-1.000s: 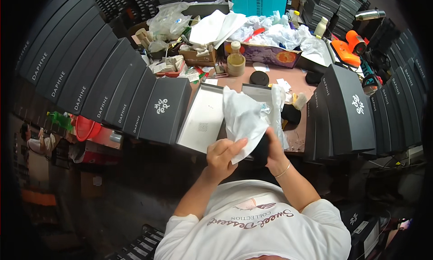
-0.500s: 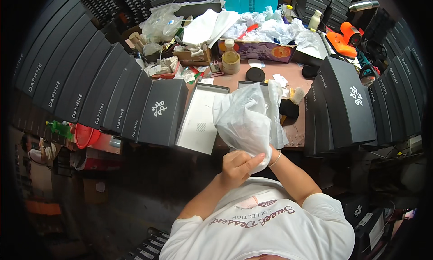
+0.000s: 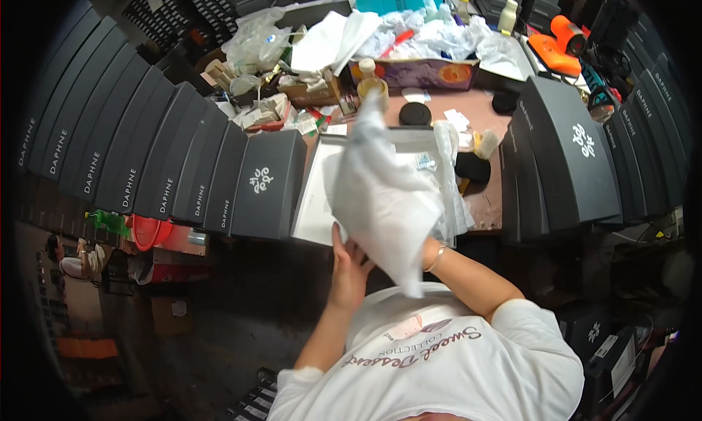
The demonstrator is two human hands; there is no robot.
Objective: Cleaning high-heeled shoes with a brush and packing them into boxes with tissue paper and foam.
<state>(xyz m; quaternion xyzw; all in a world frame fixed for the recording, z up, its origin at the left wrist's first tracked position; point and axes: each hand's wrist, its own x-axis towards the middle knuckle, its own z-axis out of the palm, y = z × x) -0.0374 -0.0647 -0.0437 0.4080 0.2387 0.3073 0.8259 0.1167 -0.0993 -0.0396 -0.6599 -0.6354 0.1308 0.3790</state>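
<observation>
Left hand (image 3: 349,275) has shifted leftward, thumb and fingers apart. White paper (image 3: 384,209), right of that thumb, hides the right hand (image 3: 430,253); I cannot tell its fingers' state. Beyond the thumb lies 1 pale-lined box piece (image 3: 316,191).

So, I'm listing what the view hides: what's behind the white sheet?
Parts of an open box, a bottle and the right hand show past the sheet; its fingers are covered.

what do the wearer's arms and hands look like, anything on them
The short sleeves of a white shirt leave the forearms bare. A thin, light bracelet circles the right wrist. The left hand is ungloved, with no bracelet showing on that wrist. The right hand is mostly hidden.
</observation>
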